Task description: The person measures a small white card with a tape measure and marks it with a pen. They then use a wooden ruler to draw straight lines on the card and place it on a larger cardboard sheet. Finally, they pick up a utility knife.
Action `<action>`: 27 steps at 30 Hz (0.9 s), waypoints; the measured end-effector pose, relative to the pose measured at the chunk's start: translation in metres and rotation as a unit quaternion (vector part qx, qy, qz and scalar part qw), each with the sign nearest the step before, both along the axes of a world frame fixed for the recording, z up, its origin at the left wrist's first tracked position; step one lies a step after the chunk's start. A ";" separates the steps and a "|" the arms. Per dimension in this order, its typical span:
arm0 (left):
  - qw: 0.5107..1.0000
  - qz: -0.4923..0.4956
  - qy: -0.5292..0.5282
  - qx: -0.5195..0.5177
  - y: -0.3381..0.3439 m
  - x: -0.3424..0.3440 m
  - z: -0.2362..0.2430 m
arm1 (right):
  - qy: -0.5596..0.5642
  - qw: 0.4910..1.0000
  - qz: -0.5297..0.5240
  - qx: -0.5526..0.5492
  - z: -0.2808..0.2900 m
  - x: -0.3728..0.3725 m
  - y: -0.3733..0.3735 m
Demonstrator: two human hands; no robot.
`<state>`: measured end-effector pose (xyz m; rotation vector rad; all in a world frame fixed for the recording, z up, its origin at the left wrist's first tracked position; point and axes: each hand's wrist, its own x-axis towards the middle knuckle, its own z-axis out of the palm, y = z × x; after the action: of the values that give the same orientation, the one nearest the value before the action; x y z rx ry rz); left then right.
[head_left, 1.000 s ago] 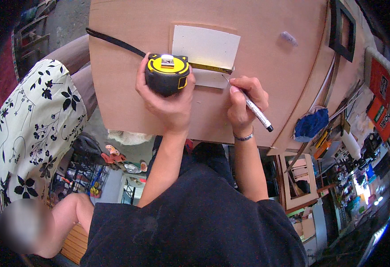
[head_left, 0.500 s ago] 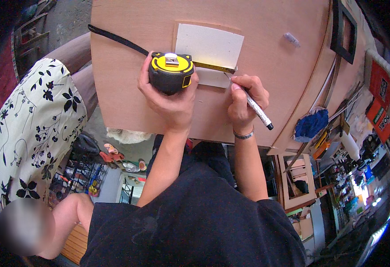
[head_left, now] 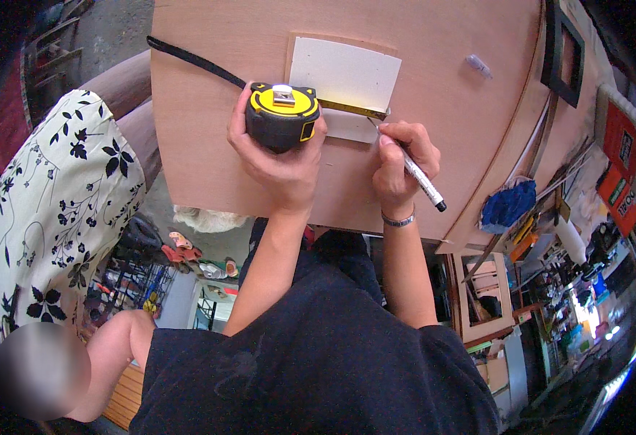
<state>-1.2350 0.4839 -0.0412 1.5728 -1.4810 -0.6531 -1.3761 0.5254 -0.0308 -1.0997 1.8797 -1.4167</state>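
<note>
My left hand (head_left: 281, 170) is wrapped round a black and yellow tape measure (head_left: 283, 119) with a black wrist strap (head_left: 194, 61). Its yellow blade (head_left: 352, 108) runs out to the right across a white rectangular board (head_left: 344, 72), ending near the board's right edge. Between finger and thumb, my right hand (head_left: 401, 163) grips a white marker pen (head_left: 424, 179). The black end of the pen slants toward me, and its writing tip sits just below the blade's far end; whether it touches the board is too small to tell. A thin brown edge shows behind the white board.
The pinkish wooden tabletop (head_left: 448, 145) carries a small clear cap-like piece (head_left: 479, 67) at right and a black frame (head_left: 562, 54) at its far right edge. Beside it lie a blue cloth (head_left: 508, 206) and cluttered tools. A person in a floral garment (head_left: 57, 203) is at left.
The table, board and tape measure sit very slightly further right in the picture. Both hands keep their grip, and the pen stays beside the blade's end.
</note>
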 end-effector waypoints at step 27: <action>1.000 -0.003 0.018 0.008 -0.038 -0.031 -0.006 | -0.129 0.989 -0.066 -0.018 -0.005 -0.039 -0.026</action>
<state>-1.2658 0.4461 -0.0476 1.5618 -1.4576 -0.6948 -1.4149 0.4990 -0.0360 -0.7770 1.7733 -1.5878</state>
